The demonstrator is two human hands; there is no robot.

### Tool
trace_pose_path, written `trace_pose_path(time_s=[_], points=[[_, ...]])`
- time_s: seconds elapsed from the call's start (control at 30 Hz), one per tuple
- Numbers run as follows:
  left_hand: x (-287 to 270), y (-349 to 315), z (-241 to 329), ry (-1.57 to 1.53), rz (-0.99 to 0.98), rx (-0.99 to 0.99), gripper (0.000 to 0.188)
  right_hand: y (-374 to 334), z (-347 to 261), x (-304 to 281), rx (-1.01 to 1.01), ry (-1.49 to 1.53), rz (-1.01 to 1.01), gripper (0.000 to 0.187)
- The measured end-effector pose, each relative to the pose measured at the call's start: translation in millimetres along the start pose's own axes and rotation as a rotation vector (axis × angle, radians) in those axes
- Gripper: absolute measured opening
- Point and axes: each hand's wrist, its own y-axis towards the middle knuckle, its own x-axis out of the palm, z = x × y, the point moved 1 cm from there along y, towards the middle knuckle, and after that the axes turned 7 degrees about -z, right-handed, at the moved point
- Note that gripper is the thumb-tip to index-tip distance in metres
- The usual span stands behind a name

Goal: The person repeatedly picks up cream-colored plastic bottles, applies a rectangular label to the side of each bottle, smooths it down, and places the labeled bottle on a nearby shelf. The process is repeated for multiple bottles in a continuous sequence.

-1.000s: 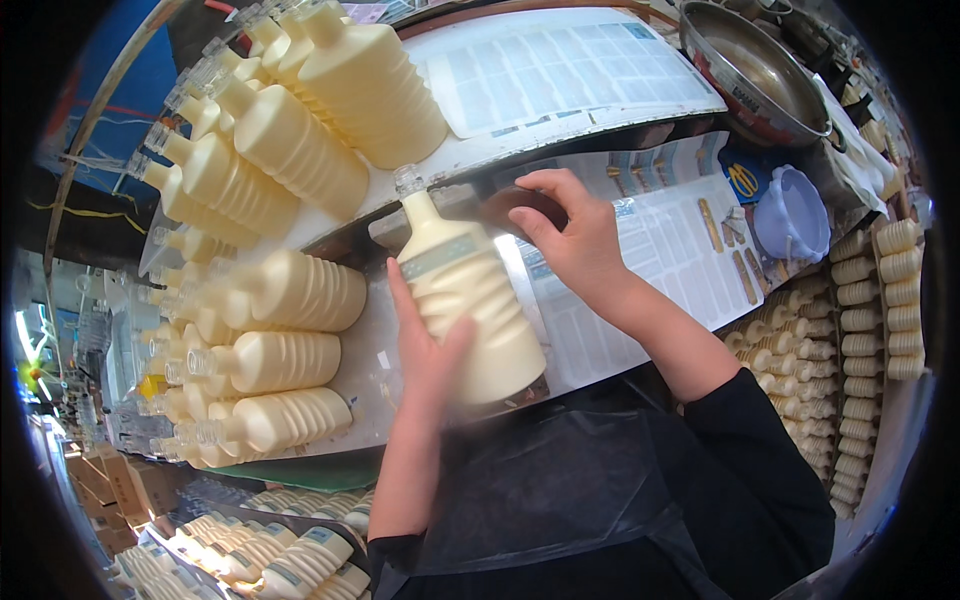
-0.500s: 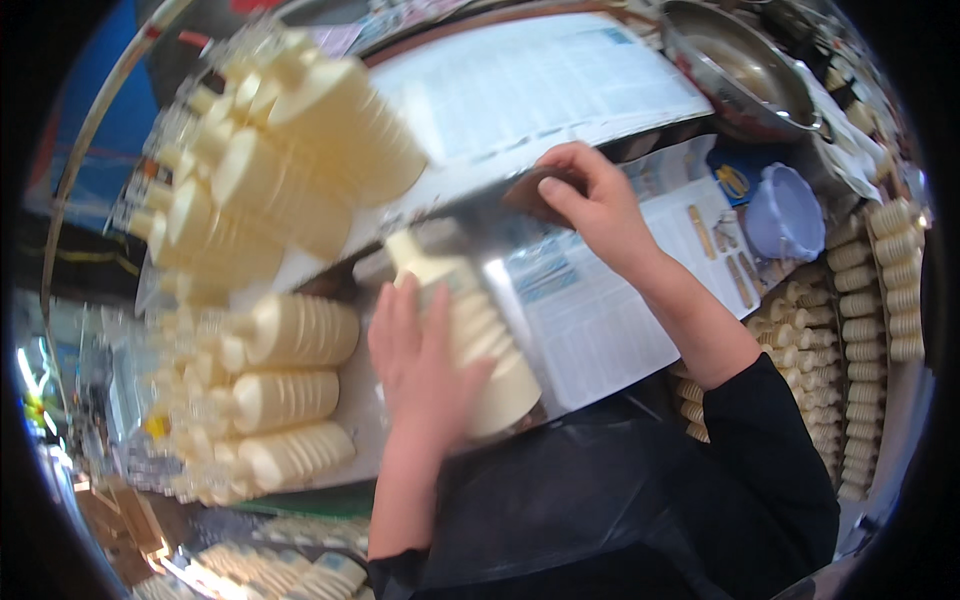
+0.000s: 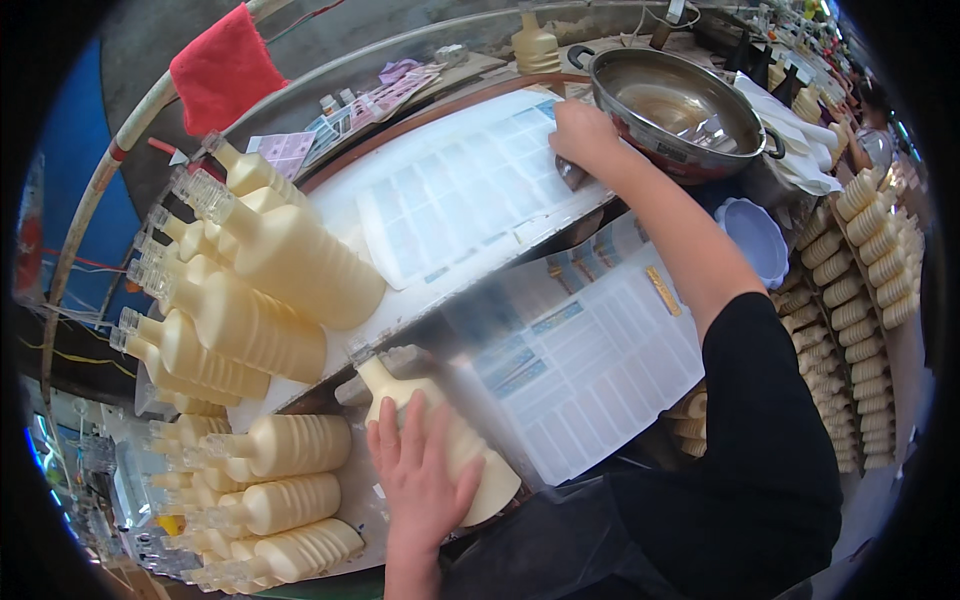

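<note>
One cream bottle lay on the table under the spread, flattened left hand, its long axis slanting, neck toward the far left, base toward the person. The right hand was curled around one dark piece over the farther of two printed sheets, their lettering too small to read. One pan stood just beside that arm.

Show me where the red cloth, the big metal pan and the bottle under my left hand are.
Red cloth (image 3: pixel 222 72): head view, middle of the fabric.
Metal pan (image 3: pixel 648 97): head view, bare inside.
Bottle (image 3: pixel 463 442): head view, uncovered side of its body.
</note>
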Motion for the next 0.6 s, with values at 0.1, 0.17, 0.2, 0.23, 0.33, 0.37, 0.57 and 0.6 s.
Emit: trace_pose_path(time_s=[0.1, 0.17, 0.2, 0.23, 0.33, 0.37, 0.57, 0.6], points=[[1.4, 1.3, -0.4, 0.003, 0.013, 0.009, 0.064, 38.4, 8.8, 9.9, 0.043, -0.061, -0.138, 0.026], [0.7, 2.2, 0.4, -0.003, 0.016, 0.01, 0.063, 46.3, 10.5, 16.2, 0.012, -0.094, -0.213, 0.027], [0.8, 2.2, 0.2, -0.002, 0.02, 0.009, 0.063, 46.3, 8.6, 16.1, -0.034, -0.107, -0.242, 0.029], [1.0, 2.6, -0.2, -0.001, 0.023, 0.013, 0.063, 45.2, 8.3, 15.6, -0.075, -0.121, -0.27, 0.031], [3.3, 0.9, -0.5, -0.003, 0.023, 0.007, 0.063, 9.9, -14.9, 16.4, -0.19, -0.174, -0.349, 0.031], [3.2, -0.4, -0.5, -0.004, 0.028, 0.003, 0.063, -11.3, -22.2, 9.1, -0.234, -0.183, -0.349, 0.032], [1.7, -2.3, 0.4, -0.011, 0.032, -0.005, 0.062, -138.1, -26.2, -21.8, -0.43, -0.159, -0.213, 0.035], [0.7, 0.2, 1.6, -0.01, 0.042, 0.009, 0.063, -148.0, -24.2, -23.4, -0.416, -0.159, -0.182, 0.033]])
